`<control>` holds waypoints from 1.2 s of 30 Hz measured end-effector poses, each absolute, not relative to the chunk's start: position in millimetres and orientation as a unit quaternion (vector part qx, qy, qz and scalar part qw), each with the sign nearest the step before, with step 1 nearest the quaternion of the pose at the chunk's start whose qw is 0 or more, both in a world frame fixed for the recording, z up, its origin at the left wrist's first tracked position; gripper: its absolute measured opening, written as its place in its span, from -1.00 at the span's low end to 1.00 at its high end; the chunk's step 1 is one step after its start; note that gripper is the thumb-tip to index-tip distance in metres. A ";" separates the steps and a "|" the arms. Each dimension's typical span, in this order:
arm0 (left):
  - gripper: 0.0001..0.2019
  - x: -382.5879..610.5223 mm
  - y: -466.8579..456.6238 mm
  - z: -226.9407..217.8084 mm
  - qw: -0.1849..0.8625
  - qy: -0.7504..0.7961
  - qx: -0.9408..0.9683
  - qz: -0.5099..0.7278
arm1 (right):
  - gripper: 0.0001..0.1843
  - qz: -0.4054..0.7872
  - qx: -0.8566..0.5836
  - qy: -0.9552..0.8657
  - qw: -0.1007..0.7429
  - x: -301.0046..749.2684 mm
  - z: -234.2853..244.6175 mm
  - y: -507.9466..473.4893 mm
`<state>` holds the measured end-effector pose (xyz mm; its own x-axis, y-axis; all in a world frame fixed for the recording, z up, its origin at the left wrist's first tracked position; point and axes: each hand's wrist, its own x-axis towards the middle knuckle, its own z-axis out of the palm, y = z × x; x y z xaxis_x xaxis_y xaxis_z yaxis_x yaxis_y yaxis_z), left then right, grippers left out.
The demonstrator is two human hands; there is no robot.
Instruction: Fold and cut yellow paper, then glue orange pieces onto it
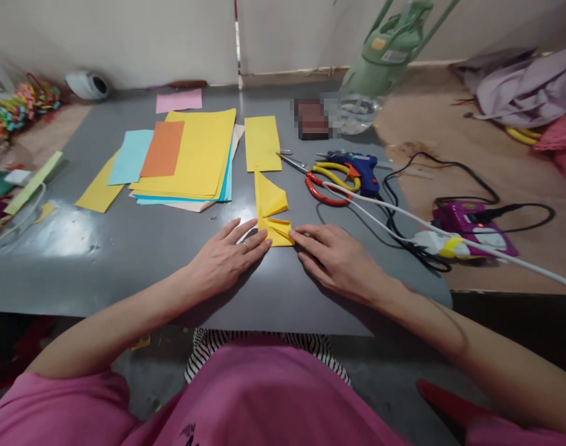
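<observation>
A folded piece of yellow paper (270, 193) lies on the grey table, with a narrow upright strip on its left and fanned pleats opening on its right. My left hand (231, 253) rests palm down, fingers stretched out, their tips on the paper's lower left part. From the other side my right hand (336, 255) comes in, fingers partly bent and apart, one fingertip touching the paper's lower right edge. Just above the folded piece is a flat yellow rectangle of paper (263, 142). Scissors (329, 181) with red and yellow handles lie to the upper right.
Left of centre, a stack of yellow sheets (204, 148) carries orange (162, 148) and light blue (130, 157) pieces. A blue glue gun (367, 174) lies beside the scissors. Cables cross to a purple power box (478, 226). A green-topped bottle (380, 68) stands at the back right.
</observation>
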<state>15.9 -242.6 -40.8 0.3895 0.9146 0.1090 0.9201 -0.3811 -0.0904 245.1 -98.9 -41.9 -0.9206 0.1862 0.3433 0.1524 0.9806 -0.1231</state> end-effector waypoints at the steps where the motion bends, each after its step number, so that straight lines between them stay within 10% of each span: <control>1: -0.52 15.0 -242.7 -43.3 0.066 -0.553 -0.830 -0.026 | -0.62 0.045 -0.089 -0.980 0.173 242.7 -42.6 -99.1; 36: -0.55 -4.0 -218.5 -34.1 -0.022 -0.494 -0.869 -0.007 | -0.58 -0.012 -0.038 -0.991 0.126 243.3 -36.6 -93.4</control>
